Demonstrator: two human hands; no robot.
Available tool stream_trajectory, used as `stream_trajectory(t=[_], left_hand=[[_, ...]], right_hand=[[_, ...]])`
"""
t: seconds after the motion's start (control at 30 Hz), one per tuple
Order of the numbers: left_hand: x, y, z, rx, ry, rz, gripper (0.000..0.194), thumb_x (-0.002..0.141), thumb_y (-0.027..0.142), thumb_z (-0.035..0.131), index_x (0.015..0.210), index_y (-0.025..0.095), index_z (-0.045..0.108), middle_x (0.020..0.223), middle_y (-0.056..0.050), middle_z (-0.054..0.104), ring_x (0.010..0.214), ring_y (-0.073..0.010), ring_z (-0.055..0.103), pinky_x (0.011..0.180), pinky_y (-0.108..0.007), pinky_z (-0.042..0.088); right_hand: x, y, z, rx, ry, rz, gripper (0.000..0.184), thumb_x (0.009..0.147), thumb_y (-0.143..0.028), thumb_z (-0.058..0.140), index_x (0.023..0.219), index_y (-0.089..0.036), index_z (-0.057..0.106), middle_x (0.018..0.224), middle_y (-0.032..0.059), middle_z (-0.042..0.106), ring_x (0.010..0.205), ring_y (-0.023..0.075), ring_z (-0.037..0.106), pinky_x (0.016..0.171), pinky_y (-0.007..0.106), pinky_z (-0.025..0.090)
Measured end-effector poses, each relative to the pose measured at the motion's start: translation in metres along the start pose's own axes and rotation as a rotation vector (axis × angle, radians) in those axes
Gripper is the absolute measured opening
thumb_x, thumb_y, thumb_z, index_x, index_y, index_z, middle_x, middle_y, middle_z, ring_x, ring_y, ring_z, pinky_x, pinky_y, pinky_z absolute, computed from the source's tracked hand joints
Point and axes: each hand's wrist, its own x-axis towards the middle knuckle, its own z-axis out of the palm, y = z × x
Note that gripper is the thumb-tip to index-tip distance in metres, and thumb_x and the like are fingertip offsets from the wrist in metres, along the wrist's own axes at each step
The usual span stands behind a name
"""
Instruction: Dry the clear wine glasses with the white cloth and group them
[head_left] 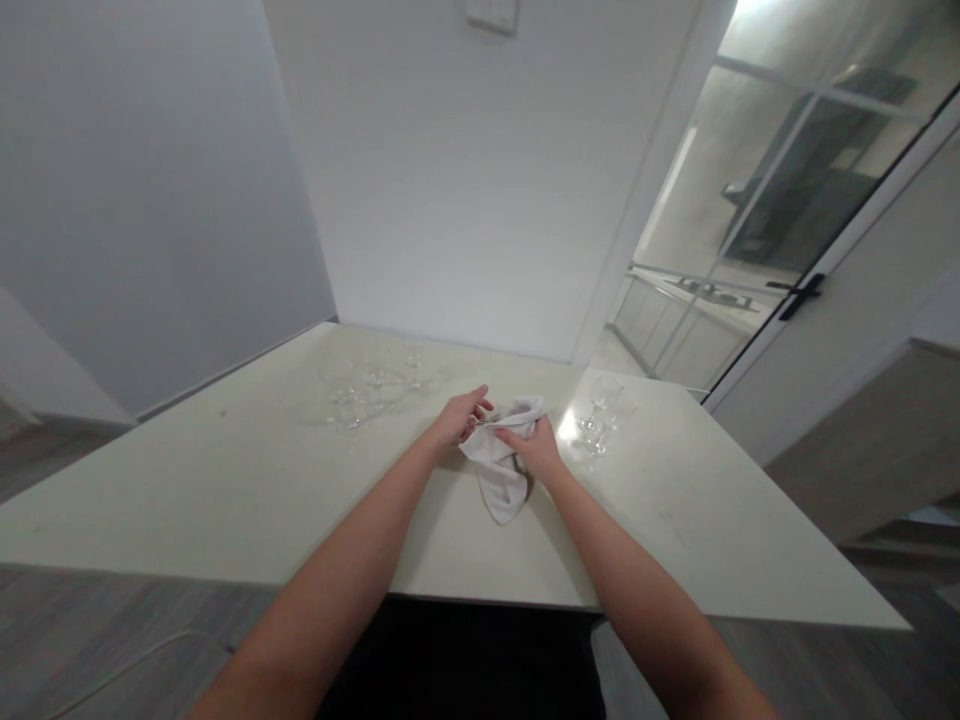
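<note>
A white cloth [501,472] hangs in folds from my right hand [531,445], whose fingers are closed round it above the table. My left hand [459,415] is closed on a clear wine glass [470,427], with only a small part of it showing beside the palm. Its other end goes into the cloth, so most of the glass is hidden. Both hands are close together, in front of my body.
Several clear stemmed glasses [352,395] stand on the left of the pale table [225,480]. A smaller group of glasses [598,420] is on the right. Beyond the far edge rises a white wall [480,200]; a glazed door [757,200] is at the right.
</note>
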Motion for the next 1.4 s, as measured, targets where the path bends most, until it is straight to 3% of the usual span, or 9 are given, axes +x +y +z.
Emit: stream_trajectory(t=[0.07,0.13,0.23,0.33,0.47,0.63,0.8,1.2,1.4], left_hand=[[0.001,-0.002,-0.002,-0.092,-0.038,-0.136,0.057,0.074,0.068,0.045,0.079,0.014,0.061,0.056,0.002,0.050,0.035,-0.0052,0.029,0.038,-0.022,0.017],[0.002,-0.003,-0.002,-0.131,-0.045,-0.164,0.057,0.072,0.068,0.047,0.080,0.014,0.060,0.055,0.002,0.049,0.035,-0.0051,0.030,0.038,-0.021,0.018],[0.002,-0.002,0.000,-0.122,-0.003,-0.111,0.054,0.071,0.067,0.051,0.081,0.014,0.060,0.055,0.002,0.048,0.035,-0.0045,0.032,0.037,-0.020,0.020],[0.002,0.000,0.001,-0.105,0.011,-0.010,0.053,0.073,0.064,0.052,0.085,0.014,0.061,0.059,0.002,0.050,0.037,-0.0041,0.034,0.037,-0.019,0.022],[0.001,0.003,0.000,-0.127,0.038,0.091,0.054,0.076,0.065,0.045,0.088,0.014,0.059,0.059,0.002,0.049,0.037,-0.0043,0.033,0.036,-0.019,0.024],[-0.001,0.002,-0.003,-0.119,0.046,0.190,0.047,0.077,0.060,0.048,0.087,0.015,0.058,0.058,0.003,0.049,0.038,-0.0040,0.032,0.037,-0.018,0.022],[-0.006,0.004,-0.005,-0.038,0.001,0.331,0.036,0.075,0.050,0.056,0.084,0.016,0.059,0.055,0.004,0.050,0.040,-0.0044,0.034,0.039,-0.019,0.024],[-0.021,0.015,0.001,0.145,-0.018,0.490,0.034,0.077,0.048,0.054,0.079,0.015,0.062,0.058,0.001,0.051,0.049,-0.0082,0.041,0.046,-0.021,0.031],[-0.018,0.009,-0.004,0.196,-0.048,0.544,0.038,0.080,0.049,0.049,0.081,0.014,0.064,0.059,0.000,0.052,0.051,-0.0090,0.042,0.047,-0.021,0.031]], right_hand=[[-0.001,-0.001,0.000,-0.016,-0.020,-0.075,0.059,0.054,-0.036,0.080,0.105,-0.018,0.057,0.100,0.0060,0.065,0.092,0.0191,0.060,0.087,0.032,0.046],[0.000,-0.002,0.001,0.048,-0.022,-0.072,0.051,0.062,-0.040,0.073,0.105,-0.018,0.058,0.103,0.0064,0.065,0.095,0.0190,0.059,0.090,0.032,0.045],[0.004,-0.003,0.002,0.221,0.050,0.071,0.041,0.075,-0.049,0.059,0.102,-0.018,0.060,0.105,0.0062,0.066,0.101,0.0198,0.059,0.092,0.032,0.044],[0.006,-0.004,0.003,0.438,0.090,0.234,0.047,0.078,-0.058,0.045,0.099,-0.018,0.061,0.102,0.0065,0.068,0.101,0.0225,0.061,0.089,0.034,0.047],[0.007,-0.004,0.005,0.594,0.041,0.236,0.051,0.077,-0.060,0.038,0.095,-0.019,0.063,0.096,0.0071,0.070,0.102,0.0241,0.061,0.086,0.036,0.049],[0.004,-0.001,0.006,0.551,-0.125,0.319,0.029,0.066,-0.040,0.061,0.086,-0.020,0.066,0.092,0.0049,0.071,0.090,0.0227,0.065,0.083,0.034,0.050],[-0.001,-0.002,0.003,0.468,-0.283,0.343,0.030,0.058,-0.031,0.071,0.084,-0.018,0.066,0.082,0.0037,0.070,0.076,0.0205,0.065,0.075,0.032,0.050],[0.002,0.009,-0.004,0.414,-0.290,0.431,0.019,0.062,-0.035,0.068,0.070,-0.019,0.062,0.068,0.0013,0.065,0.075,0.0203,0.061,0.068,0.031,0.050],[0.004,0.018,-0.002,0.352,-0.317,0.365,0.020,0.060,-0.036,0.070,0.068,-0.019,0.063,0.068,0.0002,0.066,0.079,0.0198,0.062,0.074,0.032,0.050]])
